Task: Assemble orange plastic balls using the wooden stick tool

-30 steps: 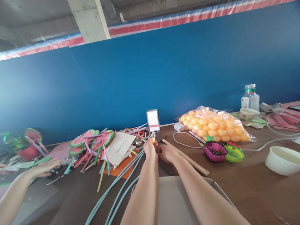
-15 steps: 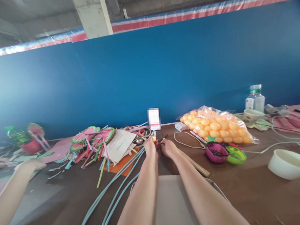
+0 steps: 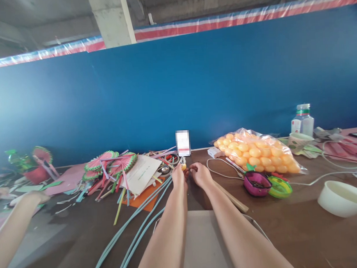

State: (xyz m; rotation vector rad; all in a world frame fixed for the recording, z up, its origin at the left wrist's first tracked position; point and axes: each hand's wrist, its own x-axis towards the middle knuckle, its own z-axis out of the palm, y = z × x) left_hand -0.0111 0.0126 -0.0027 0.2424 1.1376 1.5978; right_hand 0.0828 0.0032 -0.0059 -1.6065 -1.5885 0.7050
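Note:
My left hand [image 3: 178,176] is closed, its fingertips pinched on a small orange-yellow ball [image 3: 183,166]. Close beside it, my right hand [image 3: 201,174] has its fingers bent together at the tips; what they hold, if anything, is too small and dark to name. Both hands hover over the brown table [image 3: 195,198], just in front of an upright phone [image 3: 183,143] with a blurred-out screen. To the left of my left hand lie a shiny round metal piece [image 3: 164,169] and light blue tubes [image 3: 134,213].
A clear bag of orange balls [image 3: 255,151] lies right of centre, behind a purple bowl [image 3: 257,184] and a yellow-green bowl [image 3: 280,187]. Paper fans [image 3: 121,163] and papers [image 3: 143,172] crowd the left. Another person's arm [image 3: 17,218] reaches in at far left. A white tub [image 3: 341,198] stands right.
My right fingertips have shifted slightly, and the dark stick-like thing that showed above them is no longer visible. My left hand stays with the ball. The other person's hand moved a little left.

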